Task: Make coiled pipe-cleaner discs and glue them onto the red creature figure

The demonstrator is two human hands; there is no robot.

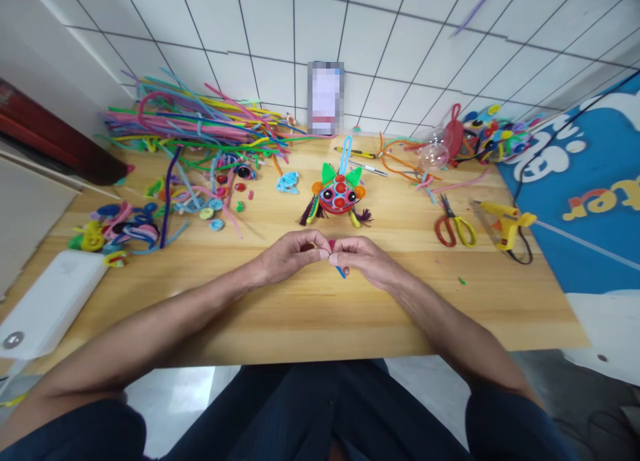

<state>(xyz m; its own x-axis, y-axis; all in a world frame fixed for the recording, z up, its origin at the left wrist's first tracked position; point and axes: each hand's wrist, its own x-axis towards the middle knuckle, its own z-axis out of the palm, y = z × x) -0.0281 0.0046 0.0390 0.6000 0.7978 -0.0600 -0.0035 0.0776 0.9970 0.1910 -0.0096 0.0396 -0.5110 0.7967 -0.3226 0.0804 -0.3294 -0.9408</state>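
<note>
My left hand (295, 256) and my right hand (364, 257) meet fingertip to fingertip above the table's middle, both closed in a pinch. From under my right fingers sticks out a short end of blue pipe cleaner (341, 272). A small dark red bit (331, 244) shows between the fingertips; how it joins the blue piece is hidden. What my left fingers pinch is covered. Just beyond my hands stands a colourful animal-head ornament (340, 196) with green ears, red dots, dark tassels and a light-blue loop (345, 154) on top.
Pipe cleaners (200, 124) pile up at the back left, with loose coiled pieces (123, 226) nearer. A power bank (55, 301) lies left. Scissors (454, 224) and a yellow glue gun (507, 222) lie right. A phone (325, 98) leans on the tiled wall.
</note>
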